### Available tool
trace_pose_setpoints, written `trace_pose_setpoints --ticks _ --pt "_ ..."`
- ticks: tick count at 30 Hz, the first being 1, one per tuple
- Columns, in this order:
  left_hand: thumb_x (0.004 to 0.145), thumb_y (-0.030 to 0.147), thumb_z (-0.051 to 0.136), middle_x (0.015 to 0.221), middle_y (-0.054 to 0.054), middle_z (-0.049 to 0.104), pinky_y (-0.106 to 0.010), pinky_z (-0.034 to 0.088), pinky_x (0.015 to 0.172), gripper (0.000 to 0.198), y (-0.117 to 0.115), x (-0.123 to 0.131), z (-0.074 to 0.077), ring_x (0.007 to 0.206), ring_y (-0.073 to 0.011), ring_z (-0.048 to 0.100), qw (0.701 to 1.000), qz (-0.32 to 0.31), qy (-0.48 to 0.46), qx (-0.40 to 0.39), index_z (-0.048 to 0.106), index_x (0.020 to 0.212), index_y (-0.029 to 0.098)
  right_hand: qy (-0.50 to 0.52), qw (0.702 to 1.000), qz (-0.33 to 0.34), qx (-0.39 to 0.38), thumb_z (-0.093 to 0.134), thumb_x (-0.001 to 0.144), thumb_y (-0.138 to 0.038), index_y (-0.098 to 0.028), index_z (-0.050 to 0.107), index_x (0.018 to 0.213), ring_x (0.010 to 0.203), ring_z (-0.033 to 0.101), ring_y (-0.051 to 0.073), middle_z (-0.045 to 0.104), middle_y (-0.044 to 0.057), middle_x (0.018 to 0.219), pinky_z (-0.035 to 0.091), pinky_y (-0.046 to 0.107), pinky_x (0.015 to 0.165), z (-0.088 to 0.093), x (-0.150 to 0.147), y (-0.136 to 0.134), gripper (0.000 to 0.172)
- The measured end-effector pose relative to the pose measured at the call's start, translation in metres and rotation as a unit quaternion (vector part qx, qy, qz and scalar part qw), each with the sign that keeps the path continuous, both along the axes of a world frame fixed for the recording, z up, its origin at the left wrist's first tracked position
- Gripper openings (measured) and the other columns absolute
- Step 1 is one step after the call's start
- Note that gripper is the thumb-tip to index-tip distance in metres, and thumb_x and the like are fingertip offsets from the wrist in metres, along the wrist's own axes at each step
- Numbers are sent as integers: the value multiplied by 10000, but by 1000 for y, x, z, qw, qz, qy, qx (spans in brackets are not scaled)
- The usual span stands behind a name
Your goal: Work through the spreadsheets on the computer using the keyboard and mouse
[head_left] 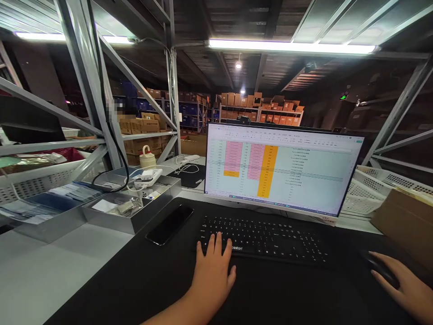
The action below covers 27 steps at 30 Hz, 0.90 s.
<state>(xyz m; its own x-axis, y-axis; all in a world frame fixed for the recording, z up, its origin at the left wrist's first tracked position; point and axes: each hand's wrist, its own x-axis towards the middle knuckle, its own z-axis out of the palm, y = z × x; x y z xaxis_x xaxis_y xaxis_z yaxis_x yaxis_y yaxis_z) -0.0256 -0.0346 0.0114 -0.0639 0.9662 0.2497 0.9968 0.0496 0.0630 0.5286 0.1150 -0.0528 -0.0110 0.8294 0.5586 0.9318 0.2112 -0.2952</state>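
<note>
My left hand (pixel 211 266) lies with fingers spread over the left end of a black keyboard (pixel 267 237), its fingertips at the lower rows of keys. At the right edge, my right hand (pixel 402 282) is wrapped round a black computer mouse (pixel 380 268) on the dark desk mat (pixel 287 289). Behind the keyboard stands a monitor (pixel 314 171) showing a spreadsheet with pink, orange and pale green columns. To the left of the keyboard a black smartphone (pixel 170 224) rests on the mat, its screen dark.
Grey trays (pixel 123 216) with papers and small packets stand at the left, beside a white power strip (pixel 148 177) with cables. A cream-coloured bottle (pixel 147 157) is behind them. On the right are white perforated baskets (pixel 363 192) and a cardboard box (pixel 404 223). Metal rack posts (pixel 172 99) flank the desk.
</note>
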Motion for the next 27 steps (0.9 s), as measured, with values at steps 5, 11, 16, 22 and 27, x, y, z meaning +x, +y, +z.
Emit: trace_pose_setpoints --ticks 5,11,16,22,27 --pt "894 305 398 1592 -163 383 -685 293 1149 590 -2 5 12 1463 -359 372 998 9 51 -31 423 1480 239 -25 996 -29 -78 484 791 -537 -316 562 1266 1172 638 342 630 113 1326 502 539 1031 27 -19 -18 530" --pt "911 309 350 1574 -174 415 -668 316 1132 566 3 2 6 1444 -362 400 995 5 95 -8 455 1460 222 -71 989 -87 -100 422 854 -460 -251 549 1298 1197 619 264 600 78 1362 513 443 1011 53 -44 -38 508" --pt "918 330 328 1562 -182 435 -663 332 1115 566 5 0 0 1433 -368 412 993 2 114 6 462 1455 212 -79 987 -93 -100 440 852 -414 -257 578 1275 1182 623 249 607 63 1355 511 428 1003 56 -49 -42 471" --pt "917 347 321 1561 -173 441 -646 340 1111 574 6 -1 -1 1434 -358 411 991 6 133 8 455 1460 215 -77 988 -97 -88 433 853 -383 -276 596 1257 1209 606 232 609 55 1338 488 416 1038 56 -49 -39 448" --pt "915 360 331 1559 -168 447 -650 333 1115 574 6 -2 -2 1435 -363 406 992 5 129 4 464 1455 219 -76 988 -102 -89 452 850 -396 -297 605 1247 1175 626 232 619 43 1335 513 411 993 58 -51 -42 437"
